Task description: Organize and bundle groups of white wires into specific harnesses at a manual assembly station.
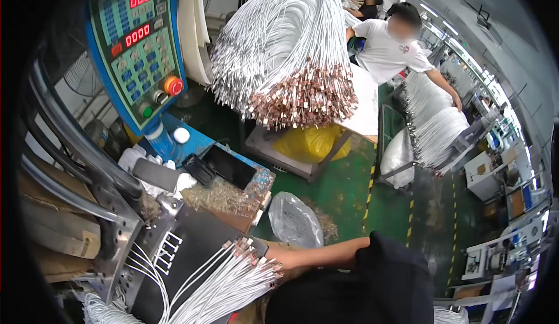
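A bundle of white cables (224,286) with copper-coloured ends lies across the black work plate (201,239) at the lower left. My right hand (283,255) is closed at the side of the bundle, close to those ends; the cables hide most of its fingers. My left hand does not show. Farther left on the plate, several thin white cables run to a row of white pieces (167,254) beside the metal machine edge. More white cable (105,309) is piled at the bottom left.
A blue-framed control panel (137,50) with a red button stands at left. A huge heap of white cables (285,44) lies on a table ahead, a yellow bag (311,143) beneath. A clear plastic bag (295,222) sits on the floor. A co-worker (390,47) reaches toward another cable rack.
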Action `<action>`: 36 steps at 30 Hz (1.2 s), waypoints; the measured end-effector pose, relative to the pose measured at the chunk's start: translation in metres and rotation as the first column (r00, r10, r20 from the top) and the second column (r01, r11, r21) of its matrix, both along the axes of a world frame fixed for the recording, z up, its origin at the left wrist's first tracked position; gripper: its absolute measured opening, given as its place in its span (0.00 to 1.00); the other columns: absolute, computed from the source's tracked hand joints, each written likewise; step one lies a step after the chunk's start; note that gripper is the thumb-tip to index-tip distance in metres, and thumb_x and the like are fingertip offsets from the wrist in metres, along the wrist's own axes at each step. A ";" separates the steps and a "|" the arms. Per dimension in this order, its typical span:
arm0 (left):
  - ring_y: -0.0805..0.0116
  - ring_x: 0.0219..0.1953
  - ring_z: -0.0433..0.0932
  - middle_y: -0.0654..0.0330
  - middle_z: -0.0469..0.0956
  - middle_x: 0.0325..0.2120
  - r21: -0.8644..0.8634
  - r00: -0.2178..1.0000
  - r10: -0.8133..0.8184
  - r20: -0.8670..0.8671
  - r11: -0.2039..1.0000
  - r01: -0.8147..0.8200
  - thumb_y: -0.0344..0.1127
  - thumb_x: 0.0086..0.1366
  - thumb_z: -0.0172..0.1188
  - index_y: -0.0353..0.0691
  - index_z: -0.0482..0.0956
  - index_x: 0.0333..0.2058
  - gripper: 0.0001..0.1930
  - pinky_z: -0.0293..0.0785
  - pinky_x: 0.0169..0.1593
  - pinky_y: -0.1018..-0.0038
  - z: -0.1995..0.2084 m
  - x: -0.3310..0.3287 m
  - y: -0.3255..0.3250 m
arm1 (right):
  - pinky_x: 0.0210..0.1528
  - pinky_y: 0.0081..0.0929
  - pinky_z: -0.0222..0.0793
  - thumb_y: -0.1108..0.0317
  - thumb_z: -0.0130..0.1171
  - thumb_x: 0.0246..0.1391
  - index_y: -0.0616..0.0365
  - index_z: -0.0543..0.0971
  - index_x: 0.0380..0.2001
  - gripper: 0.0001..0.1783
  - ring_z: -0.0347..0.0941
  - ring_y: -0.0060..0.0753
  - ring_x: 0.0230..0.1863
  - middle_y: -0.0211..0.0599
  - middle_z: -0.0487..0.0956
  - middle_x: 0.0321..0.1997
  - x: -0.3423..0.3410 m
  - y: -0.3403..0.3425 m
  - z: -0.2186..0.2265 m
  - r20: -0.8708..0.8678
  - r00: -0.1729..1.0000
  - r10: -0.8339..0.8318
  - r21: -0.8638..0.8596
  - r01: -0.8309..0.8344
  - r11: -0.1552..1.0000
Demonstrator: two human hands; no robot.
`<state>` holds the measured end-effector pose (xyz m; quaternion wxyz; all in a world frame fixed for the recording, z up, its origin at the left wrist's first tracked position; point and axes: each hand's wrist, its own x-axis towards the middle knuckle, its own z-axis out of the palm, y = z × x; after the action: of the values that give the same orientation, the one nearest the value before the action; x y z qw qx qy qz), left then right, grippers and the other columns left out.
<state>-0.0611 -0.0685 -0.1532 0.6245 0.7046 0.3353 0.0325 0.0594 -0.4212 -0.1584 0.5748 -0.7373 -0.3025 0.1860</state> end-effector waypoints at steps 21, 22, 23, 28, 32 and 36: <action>0.42 0.67 0.58 0.42 0.61 0.65 0.942 0.695 -0.698 -0.170 0.092 0.323 0.46 0.53 0.68 0.35 0.67 0.61 0.39 0.54 0.67 0.51 0.137 0.050 -0.064 | 0.68 0.41 0.57 0.53 0.55 0.64 0.56 0.85 0.40 0.19 0.63 0.45 0.67 0.42 0.75 0.60 0.113 0.070 0.134 0.648 0.748 0.141 -0.145 -0.060 0.988; 0.42 0.67 0.58 0.42 0.61 0.65 0.944 0.694 -0.700 -0.167 0.090 0.318 0.46 0.53 0.68 0.35 0.67 0.61 0.39 0.54 0.67 0.51 0.130 0.063 -0.061 | 0.69 0.43 0.56 0.54 0.55 0.63 0.56 0.85 0.40 0.18 0.61 0.49 0.68 0.41 0.75 0.60 0.115 0.097 0.130 0.843 0.530 0.093 -0.134 0.040 0.990; 0.42 0.67 0.59 0.42 0.61 0.65 0.938 0.686 -0.704 -0.184 0.083 0.336 0.45 0.53 0.68 0.35 0.67 0.61 0.39 0.55 0.67 0.51 0.123 0.073 -0.057 | 0.69 0.43 0.56 0.54 0.55 0.63 0.56 0.85 0.40 0.18 0.61 0.49 0.68 0.41 0.75 0.60 0.120 0.119 0.128 0.819 0.556 0.139 -0.210 0.065 0.976; 0.42 0.64 0.62 0.42 0.64 0.63 0.889 0.686 -0.709 -0.166 0.193 0.415 0.41 0.54 0.68 0.34 0.67 0.61 0.37 0.57 0.66 0.55 0.129 0.080 -0.017 | 0.69 0.39 0.57 0.58 0.51 0.67 0.58 0.81 0.47 0.17 0.66 0.46 0.65 0.44 0.77 0.56 0.122 0.104 0.139 0.444 0.842 0.306 -0.056 -0.315 0.947; 0.44 0.55 0.70 0.44 0.73 0.51 0.849 0.701 -0.700 -0.137 0.282 0.448 0.37 0.55 0.67 0.34 0.74 0.52 0.27 0.62 0.62 0.57 0.156 0.069 0.019 | 0.59 0.31 0.67 0.61 0.51 0.67 0.60 0.83 0.43 0.16 0.75 0.38 0.55 0.40 0.80 0.51 0.097 0.026 0.142 0.100 0.982 0.161 0.178 -0.177 0.968; 0.47 0.41 0.74 0.49 0.75 0.33 0.794 0.752 -0.622 -0.216 0.336 0.506 0.35 0.54 0.67 0.35 0.77 0.37 0.14 0.69 0.48 0.58 0.152 0.081 0.033 | 0.57 0.32 0.69 0.61 0.52 0.65 0.57 0.85 0.39 0.15 0.75 0.38 0.53 0.38 0.80 0.51 0.096 0.020 0.131 0.197 0.980 -0.024 0.100 0.005 0.995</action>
<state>0.0199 -0.0350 -0.0012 0.2166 0.9759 -0.0252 0.0091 0.1554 -0.4012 -0.0276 0.5789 -0.7250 -0.3614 0.0925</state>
